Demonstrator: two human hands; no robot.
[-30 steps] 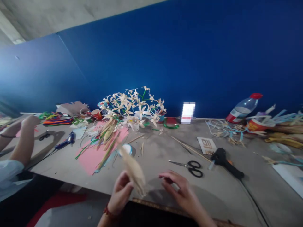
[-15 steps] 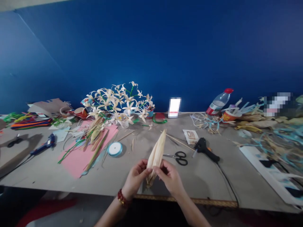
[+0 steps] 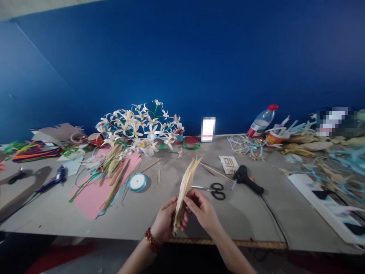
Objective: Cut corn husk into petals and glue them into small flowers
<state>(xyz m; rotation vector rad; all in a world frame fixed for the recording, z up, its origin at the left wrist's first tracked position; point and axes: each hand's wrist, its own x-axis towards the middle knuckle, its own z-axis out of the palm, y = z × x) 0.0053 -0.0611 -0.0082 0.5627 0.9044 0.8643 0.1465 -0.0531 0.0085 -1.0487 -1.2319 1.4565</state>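
A long dry corn husk [image 3: 185,190] stands nearly upright in front of me, over the near table edge. My left hand [image 3: 165,222], with a red bead bracelet at the wrist, is closed around the husk's lower part. My right hand [image 3: 201,209] pinches the same husk from the right, fingertips at its middle. Black-handled scissors [image 3: 212,189] lie on the table just beyond my right hand.
On the grey table [image 3: 256,217]: a black glue gun [image 3: 246,179] with its cord, a blue glue gun [image 3: 53,180], a tape roll [image 3: 137,182], pink paper [image 3: 97,190] with husk strips, a bunch of husk flowers [image 3: 139,125], a plastic bottle [image 3: 261,121], and husk scraps at right.
The camera swung right, so the person at the left left the view. Both hands closed on the husk, which turned from edge-wide to narrower and now splits slightly at the tip.
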